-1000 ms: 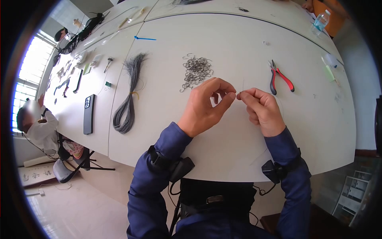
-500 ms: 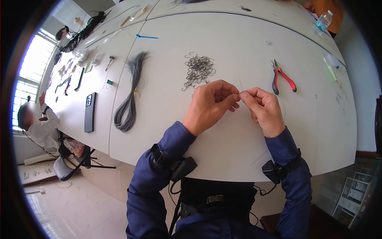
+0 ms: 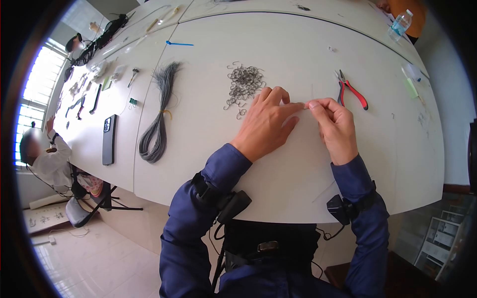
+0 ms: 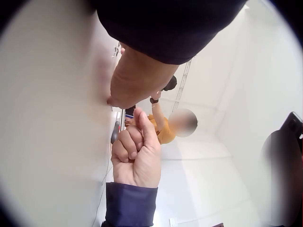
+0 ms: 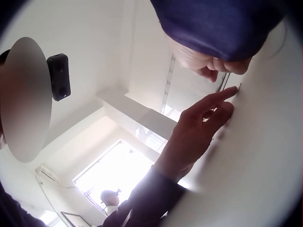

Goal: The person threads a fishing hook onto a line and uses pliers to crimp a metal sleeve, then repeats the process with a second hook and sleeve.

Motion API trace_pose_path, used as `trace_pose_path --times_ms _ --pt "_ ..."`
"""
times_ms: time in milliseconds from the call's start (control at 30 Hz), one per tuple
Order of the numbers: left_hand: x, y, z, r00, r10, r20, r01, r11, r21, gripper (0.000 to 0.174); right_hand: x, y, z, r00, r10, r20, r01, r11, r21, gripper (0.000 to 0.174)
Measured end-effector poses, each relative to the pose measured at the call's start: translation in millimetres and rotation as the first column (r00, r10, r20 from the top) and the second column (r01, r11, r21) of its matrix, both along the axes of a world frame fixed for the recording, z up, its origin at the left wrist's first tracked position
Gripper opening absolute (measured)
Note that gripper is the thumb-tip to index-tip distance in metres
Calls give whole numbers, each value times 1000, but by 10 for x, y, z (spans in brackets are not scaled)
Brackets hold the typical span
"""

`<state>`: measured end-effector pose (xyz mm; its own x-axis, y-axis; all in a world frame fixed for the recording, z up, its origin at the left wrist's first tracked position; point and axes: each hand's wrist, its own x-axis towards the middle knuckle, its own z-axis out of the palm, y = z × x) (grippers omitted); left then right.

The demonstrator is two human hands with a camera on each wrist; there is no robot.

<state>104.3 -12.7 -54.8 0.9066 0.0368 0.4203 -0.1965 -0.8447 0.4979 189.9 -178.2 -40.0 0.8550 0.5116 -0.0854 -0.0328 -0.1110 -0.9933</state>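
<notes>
navy sleeves (image 3: 186, 228) cover your forearms, each with a black strapped camera (image 3: 235, 206) near the wrist, over the white bench (image 3: 278, 188). your right hand (image 3: 339, 131) has its fingers curled and its thumb pressed to the forefinger, pinching a thin strand (image 3: 312, 93) that stands up from the grip. your left hand (image 3: 267, 123) is loosely spread, thumb apart, its forefinger stretched out to the right fingertips and gripping nothing that shows. well off to your left lies a dark phone (image 3: 109, 140), then a grey bundle of line (image 3: 166, 92), bound with a yellow tie (image 3: 167, 114). red-and-black pliers (image 3: 356, 93) lie with their jaws apart beyond your right hand. just past your left hand sits a pile of metal hooks (image 3: 246, 82). farther off are a blue tie (image 3: 180, 44) and a water bottle (image 3: 400, 26).
</notes>
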Motion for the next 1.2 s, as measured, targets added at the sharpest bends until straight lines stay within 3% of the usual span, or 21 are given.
trace_pose_path --times_ms 267,467,667,967,1067,1200 --pt "47 19 -58 997 -2 71 3 1000 -11 19 133 -45 -144 974 3 227 51 972 -231 24" --pt "78 -35 -94 997 1 77 0 1000 -21 10 110 -25 -163 976 34 216 8 982 -190 22" --pt "40 -46 -47 997 9 71 -5 999 -47 8 82 -96 -139 957 115 265 -23 946 -325 21" --pt "45 -79 -63 999 25 36 -22 997 -72 8 64 -82 -145 982 151 110 -128 973 -192 25" --pt "36 -82 -63 999 28 35 -25 996 -83 8 78 -121 33 979 173 111 -110 897 -428 26" --pt "35 -97 -67 999 38 23 -35 995 -89 8 96 -140 -90 970 199 137 -147 936 -319 27"
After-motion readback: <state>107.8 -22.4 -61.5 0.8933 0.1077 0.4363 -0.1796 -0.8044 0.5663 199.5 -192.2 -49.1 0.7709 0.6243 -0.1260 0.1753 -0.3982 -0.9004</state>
